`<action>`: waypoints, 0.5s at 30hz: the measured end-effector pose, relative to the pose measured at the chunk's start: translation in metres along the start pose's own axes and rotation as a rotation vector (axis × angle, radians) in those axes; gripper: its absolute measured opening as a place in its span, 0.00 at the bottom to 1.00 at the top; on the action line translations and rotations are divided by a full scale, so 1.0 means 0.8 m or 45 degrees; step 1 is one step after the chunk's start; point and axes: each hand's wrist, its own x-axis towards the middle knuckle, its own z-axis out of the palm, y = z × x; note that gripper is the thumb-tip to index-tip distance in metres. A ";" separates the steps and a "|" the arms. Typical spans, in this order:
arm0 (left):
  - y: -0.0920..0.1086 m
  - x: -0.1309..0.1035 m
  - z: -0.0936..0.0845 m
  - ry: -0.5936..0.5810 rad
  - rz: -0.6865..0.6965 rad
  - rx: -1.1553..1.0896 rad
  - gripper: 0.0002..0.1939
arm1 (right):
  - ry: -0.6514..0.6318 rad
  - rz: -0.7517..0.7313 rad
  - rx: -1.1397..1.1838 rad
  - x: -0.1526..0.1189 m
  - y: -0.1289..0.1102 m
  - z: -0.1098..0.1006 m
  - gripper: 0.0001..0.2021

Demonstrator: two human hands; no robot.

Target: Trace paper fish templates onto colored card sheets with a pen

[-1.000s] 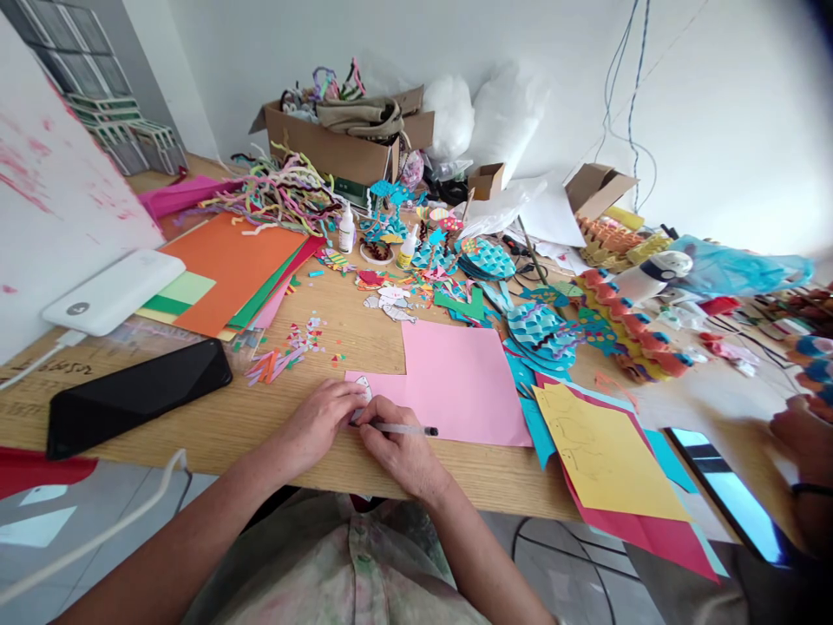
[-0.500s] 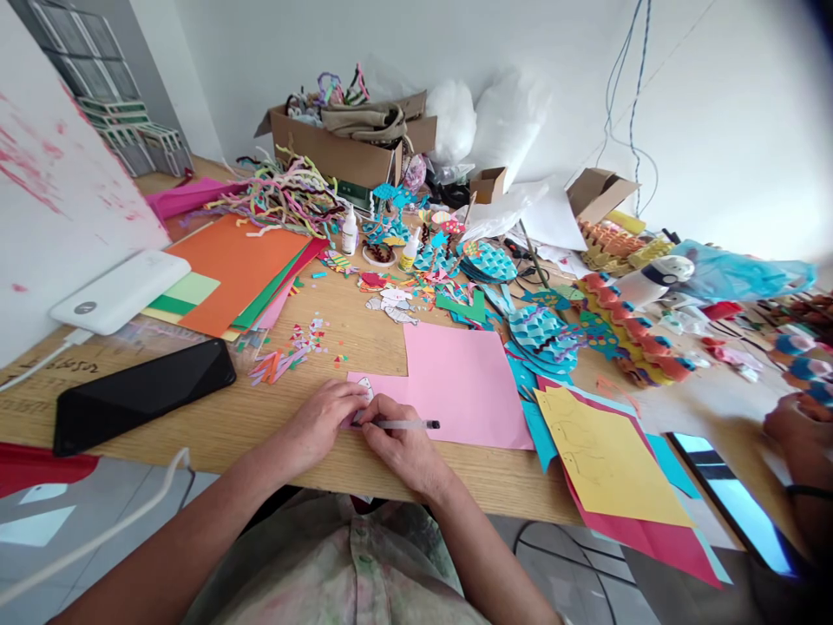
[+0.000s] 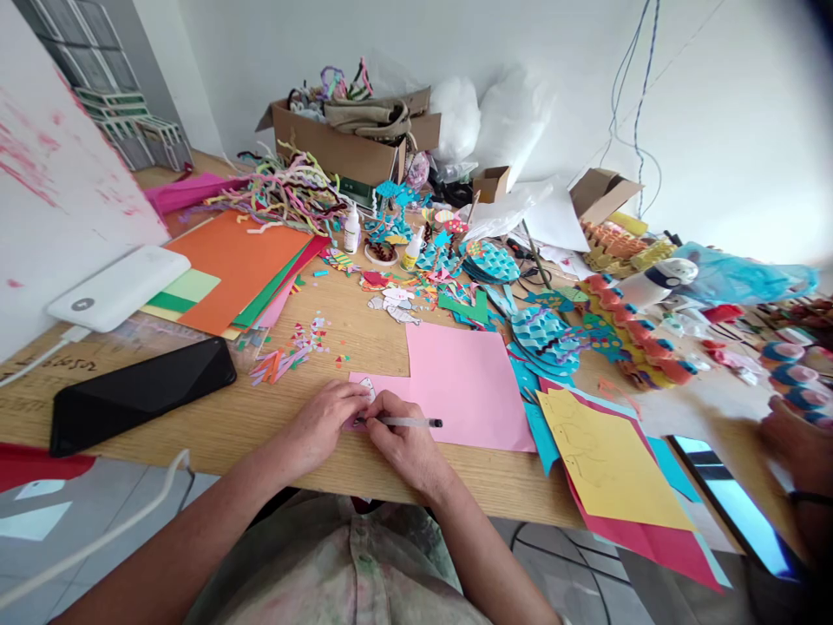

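Since the earlier frames, the right hand [image 3: 407, 447] has kept its grip closed round the pen [image 3: 409, 422], over the lower left of the pink paper [image 3: 472, 382]. The left hand [image 3: 325, 423], unclenched, still presses a white cut-out [image 3: 369, 390] onto that paper's left strip. Right of the paper, across the desk [image 3: 370, 338], another person's hand [image 3: 789, 443] has shifted slightly nearer it.

Black phone [image 3: 143, 395], white power bank [image 3: 121, 286], cardboard box [image 3: 331, 154] — overfull
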 end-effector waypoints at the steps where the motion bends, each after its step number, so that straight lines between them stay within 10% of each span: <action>1: 0.000 0.000 0.000 -0.001 -0.005 -0.005 0.17 | 0.009 -0.001 -0.007 0.000 0.001 0.000 0.06; 15: 0.007 0.003 -0.007 -0.065 -0.088 -0.015 0.18 | 0.078 0.013 -0.055 0.003 0.003 0.002 0.05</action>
